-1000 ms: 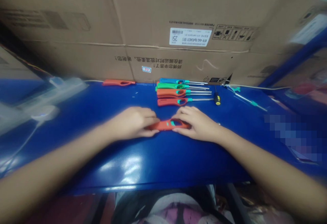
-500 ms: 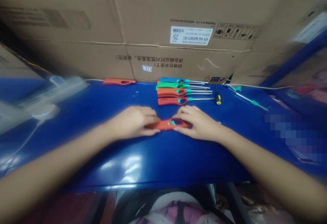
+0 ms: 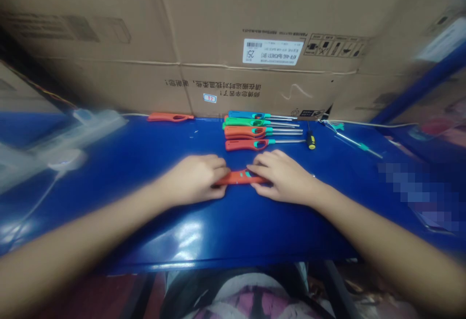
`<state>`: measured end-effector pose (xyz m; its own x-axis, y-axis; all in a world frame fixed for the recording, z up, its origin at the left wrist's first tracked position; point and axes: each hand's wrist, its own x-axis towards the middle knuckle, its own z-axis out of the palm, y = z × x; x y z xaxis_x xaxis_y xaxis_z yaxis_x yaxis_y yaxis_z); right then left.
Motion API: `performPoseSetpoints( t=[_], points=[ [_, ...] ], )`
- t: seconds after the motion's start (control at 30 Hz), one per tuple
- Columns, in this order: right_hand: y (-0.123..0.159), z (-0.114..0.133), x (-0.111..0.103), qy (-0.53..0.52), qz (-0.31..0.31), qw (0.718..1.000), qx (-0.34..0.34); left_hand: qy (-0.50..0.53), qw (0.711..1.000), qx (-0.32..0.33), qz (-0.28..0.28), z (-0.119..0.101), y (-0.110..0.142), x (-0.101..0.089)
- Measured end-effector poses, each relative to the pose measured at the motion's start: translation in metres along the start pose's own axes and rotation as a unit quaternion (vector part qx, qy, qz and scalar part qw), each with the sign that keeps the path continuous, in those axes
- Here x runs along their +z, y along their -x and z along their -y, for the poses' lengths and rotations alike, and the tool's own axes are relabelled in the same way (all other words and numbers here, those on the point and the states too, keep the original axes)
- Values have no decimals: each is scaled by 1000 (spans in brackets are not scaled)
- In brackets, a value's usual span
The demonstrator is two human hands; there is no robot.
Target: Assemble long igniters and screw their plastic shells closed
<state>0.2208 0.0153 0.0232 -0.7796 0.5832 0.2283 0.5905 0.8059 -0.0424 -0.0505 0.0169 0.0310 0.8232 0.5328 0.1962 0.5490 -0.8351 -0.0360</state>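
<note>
Between my hands is an orange lighter body (image 3: 238, 178) with a teal trigger, low over the blue table (image 3: 233, 226); no metal tube shows on it. My left hand (image 3: 200, 178) is closed round its left end. My right hand (image 3: 280, 176) grips the right end by the trigger opening, fingertips on its upper edge and thumb below. Just beyond lies a row of long-necked lighters: a red lighter (image 3: 243, 145) nearest, then an orange lighter (image 3: 244, 132), a green lighter (image 3: 240, 122) and a blue lighter (image 3: 242, 114), their metal tubes pointing right.
A screwdriver (image 3: 310, 140) with a yellow and black handle lies right of the row. Farther right is a loose metal tube with teal parts (image 3: 351, 140). An orange lighter casing (image 3: 169, 117) rests back left. A power strip (image 3: 91, 127) lies left. A cardboard box (image 3: 204, 32) walls the back.
The orange lighter body has turned slightly in my hands, so its trigger opening looks narrower. My left hand has dipped a little and its fingers have shifted. The other lighters lie as before.
</note>
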Motion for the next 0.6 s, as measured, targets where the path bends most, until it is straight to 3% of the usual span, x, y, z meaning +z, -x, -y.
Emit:
performPoseSetpoints(
  t=[0.23,0.6],
  points=[
    [1,-5,-4,-29,-34,999,-2,48,998,6,-49,8,1,7],
    [4,-4,-7,-43,-70,997,6,72,994,15,-77,5,1,5]
  ],
)
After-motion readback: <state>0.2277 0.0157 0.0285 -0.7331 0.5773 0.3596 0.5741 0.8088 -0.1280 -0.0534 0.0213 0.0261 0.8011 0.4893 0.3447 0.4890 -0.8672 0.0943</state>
